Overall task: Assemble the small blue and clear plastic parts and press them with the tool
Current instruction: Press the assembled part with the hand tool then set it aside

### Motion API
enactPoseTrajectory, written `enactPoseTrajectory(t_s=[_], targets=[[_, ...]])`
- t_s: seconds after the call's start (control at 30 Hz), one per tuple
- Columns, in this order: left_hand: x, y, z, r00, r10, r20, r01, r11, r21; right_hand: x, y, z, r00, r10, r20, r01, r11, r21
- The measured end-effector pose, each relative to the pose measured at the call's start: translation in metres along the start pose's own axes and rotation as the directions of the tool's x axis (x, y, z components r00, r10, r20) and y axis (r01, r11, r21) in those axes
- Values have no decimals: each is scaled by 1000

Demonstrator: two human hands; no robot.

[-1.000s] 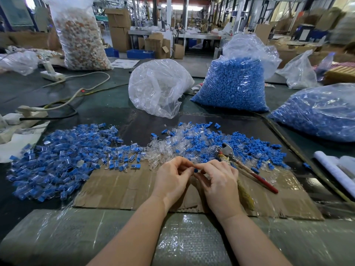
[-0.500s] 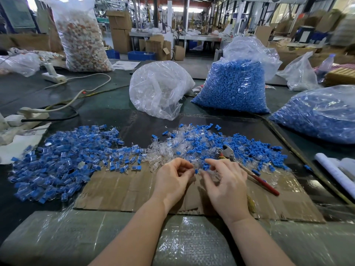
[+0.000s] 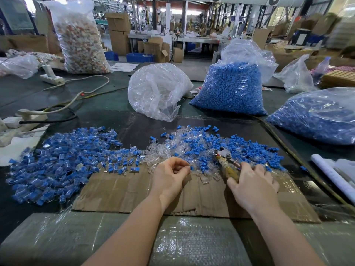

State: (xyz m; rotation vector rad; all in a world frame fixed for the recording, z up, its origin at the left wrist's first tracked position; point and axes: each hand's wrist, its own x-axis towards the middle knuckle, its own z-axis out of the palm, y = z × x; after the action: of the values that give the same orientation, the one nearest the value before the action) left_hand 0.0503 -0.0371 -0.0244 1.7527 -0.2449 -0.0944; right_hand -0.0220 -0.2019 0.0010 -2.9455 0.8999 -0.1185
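Where right hand (image 3: 253, 186) covers: tool (image 3: 223, 157) handles.

The loose parts (image 3: 201, 148) are glossy plastic, some blue, some clear. Under them lies matt brown corrugated cardboard (image 3: 134, 191) with rough torn edges. The tool (image 3: 223, 155) has a shiny metal head and a worn, cloth-wrapped handle. Crinkled shiny film covers the counter (image 3: 192, 244).
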Motion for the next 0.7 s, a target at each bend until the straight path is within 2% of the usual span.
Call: enactPoseTrajectory(t_s=[0.07, 0.17, 0.27, 0.4, 0.5, 0.7], targets=[[2, 2, -2, 999, -54, -7, 53, 997, -52, -1, -3, -6, 997, -46, -60, 46, 999, 6], [7, 6, -4, 980, -198, -6, 188, 940, -286, -3, -8, -17, 984, -153, -87, 165, 974, 153], [13, 9, -6, 962, -274, -15, 248, 893, -375, -7, -18, -29, 964, -256, 68, 197, 865, 462], [18, 12, -8, 955, -289, -60, 247, 893, -376, -13, -29, -36, 892, -372, 257, 84, 695, 714], [19, 15, -11, 953, -294, -69, 252, 900, -357, -15, -32, -35, 831, -422, 362, -5, 645, 764], [19, 18, -16, 942, -323, -94, 268, 889, -372, -13, -33, -35, 798, -433, 419, -17, 679, 734]])
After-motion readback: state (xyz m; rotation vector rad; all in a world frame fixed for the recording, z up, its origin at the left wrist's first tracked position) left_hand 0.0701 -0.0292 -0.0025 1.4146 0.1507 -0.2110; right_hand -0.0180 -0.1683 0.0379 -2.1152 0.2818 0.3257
